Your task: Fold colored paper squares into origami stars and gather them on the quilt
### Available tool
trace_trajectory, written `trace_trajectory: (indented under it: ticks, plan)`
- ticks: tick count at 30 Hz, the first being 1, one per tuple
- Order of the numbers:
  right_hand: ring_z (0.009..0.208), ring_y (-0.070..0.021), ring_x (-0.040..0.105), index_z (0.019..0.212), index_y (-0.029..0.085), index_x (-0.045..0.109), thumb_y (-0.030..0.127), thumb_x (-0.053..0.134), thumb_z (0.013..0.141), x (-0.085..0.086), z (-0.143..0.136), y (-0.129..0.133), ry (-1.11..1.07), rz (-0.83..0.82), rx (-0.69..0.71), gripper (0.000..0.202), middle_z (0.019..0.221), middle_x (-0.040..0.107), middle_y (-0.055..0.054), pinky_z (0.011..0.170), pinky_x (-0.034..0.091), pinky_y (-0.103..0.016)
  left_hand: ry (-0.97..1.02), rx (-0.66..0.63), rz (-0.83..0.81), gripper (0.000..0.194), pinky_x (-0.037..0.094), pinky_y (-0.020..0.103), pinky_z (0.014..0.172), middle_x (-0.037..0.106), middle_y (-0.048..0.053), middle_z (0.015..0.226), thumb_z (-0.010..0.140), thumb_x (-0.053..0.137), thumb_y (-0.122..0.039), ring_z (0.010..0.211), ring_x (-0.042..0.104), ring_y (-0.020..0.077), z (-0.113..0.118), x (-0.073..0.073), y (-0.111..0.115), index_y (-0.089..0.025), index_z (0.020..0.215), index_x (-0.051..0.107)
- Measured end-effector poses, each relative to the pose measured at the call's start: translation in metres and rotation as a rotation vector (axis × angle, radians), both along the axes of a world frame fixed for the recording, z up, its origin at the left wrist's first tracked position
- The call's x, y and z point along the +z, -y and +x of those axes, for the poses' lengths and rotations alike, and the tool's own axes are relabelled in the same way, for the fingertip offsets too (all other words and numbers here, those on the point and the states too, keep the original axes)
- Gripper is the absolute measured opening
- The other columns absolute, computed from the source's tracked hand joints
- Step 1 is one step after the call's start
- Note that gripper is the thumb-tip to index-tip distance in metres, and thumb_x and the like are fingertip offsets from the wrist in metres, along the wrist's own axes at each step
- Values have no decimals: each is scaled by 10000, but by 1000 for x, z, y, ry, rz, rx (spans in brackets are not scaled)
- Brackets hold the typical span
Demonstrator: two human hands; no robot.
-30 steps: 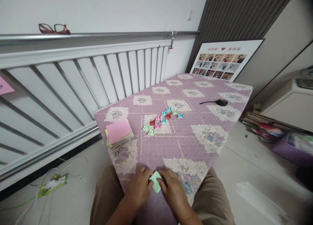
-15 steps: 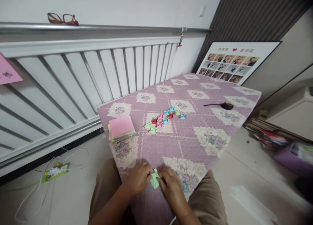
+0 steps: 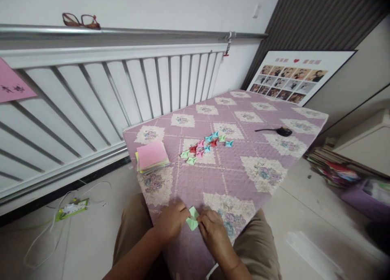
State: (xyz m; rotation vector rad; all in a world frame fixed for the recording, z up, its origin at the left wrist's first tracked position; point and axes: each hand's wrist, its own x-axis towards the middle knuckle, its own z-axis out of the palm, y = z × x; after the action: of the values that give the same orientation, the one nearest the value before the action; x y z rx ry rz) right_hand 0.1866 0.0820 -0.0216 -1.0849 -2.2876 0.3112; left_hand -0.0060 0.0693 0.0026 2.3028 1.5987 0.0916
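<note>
A small piece of folded light-green paper [image 3: 192, 222] lies between my hands near the table's front edge, with crease lines across it. My left hand [image 3: 172, 221] pinches its left corner, fingers curled together. On the opposite side, my right hand [image 3: 213, 227] grips the right corner between thumb and fingers. Farther up the cloth sit several small folded paper pieces [image 3: 200, 153] in green, red, pink and blue. Left of them is a stack of square paper sheets [image 3: 152, 155] with a pink one on top.
A purple flowered tablecloth [image 3: 210, 182] covers the table. A black object with a thin tail [image 3: 284, 131] lies toward the right side. Behind the table runs a white radiator [image 3: 164, 85], with glasses [image 3: 81, 20] on the pipe above. A photo board [image 3: 300, 77] leans at the back right.
The green paper's outline and creases look slightly different between my fingers. Both hands keep their hold in nearly the same spot. The whole view has shifted slightly.
</note>
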Motion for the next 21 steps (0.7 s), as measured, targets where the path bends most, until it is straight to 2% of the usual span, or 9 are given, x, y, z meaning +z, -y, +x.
trace_trajectory:
  ticks: [6, 15, 21]
  plan:
    - [758, -178, 511, 840, 213, 615, 91, 500, 859, -2, 4, 3, 13, 36, 42, 169, 800, 581, -25, 720, 402, -311, -89, -49, 49, 195, 396, 282, 706, 595, 25, 968, 944, 438, -258, 886, 535, 189, 1, -8, 5, -222, 957, 629]
    - [766, -176, 510, 858, 216, 629, 43, 524, 802, 4, 6, 4, 3, 5, 74, 210, 796, 574, -21, 714, 415, -311, -188, -127, 172, 146, 408, 285, 674, 607, 6, 948, 942, 476, -253, 847, 533, 186, -1, 0, 17, -231, 1026, 593]
    - [789, -181, 517, 888, 208, 629, 36, 485, 801, 10, 7, 6, -16, -20, 89, 241, 825, 578, -34, 735, 443, -330, -203, -120, 258, 246, 419, 280, 641, 610, 4, 1012, 929, 511, -291, 833, 540, 186, 0, -3, 31, -309, 1175, 521]
